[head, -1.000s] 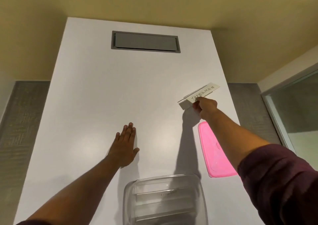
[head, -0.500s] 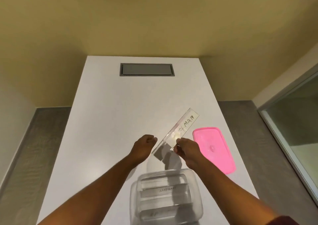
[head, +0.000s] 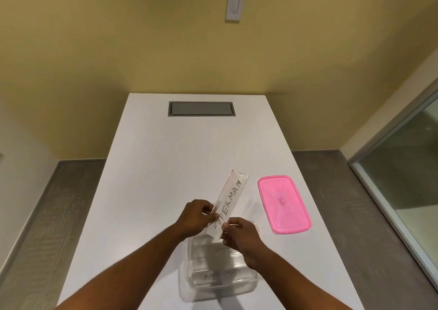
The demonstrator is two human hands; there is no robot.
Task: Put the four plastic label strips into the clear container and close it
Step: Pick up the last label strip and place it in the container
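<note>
Both hands meet just below the centre of the frame, over the far end of the clear container (head: 219, 279), and between them they hold one clear plastic label strip (head: 229, 204) with "SUPERMAN" hand-lettered along it. The left hand (head: 196, 217) pinches the strip's left long edge near its lower end, thumb on the lettered face; the right hand (head: 239, 235) pinches the lower right corner between thumb and fingertips. The strip is clear of the table, its long axis running from lower left to upper right, steeply tilted, so the free end points up and away toward the far right of the white table (head: 166, 167), while the gripped end hangs just above the container's rim. The container sits open at the bottom centre of the frame, partly hidden by the right wrist, and inside it lie other strips set crosswise, their writing too faint to read. The pink lid (head: 284, 204) lies flat on the table to the right of the hands, apart from the container. A grey recessed panel (head: 201, 108) sits near the table's far edge
</note>
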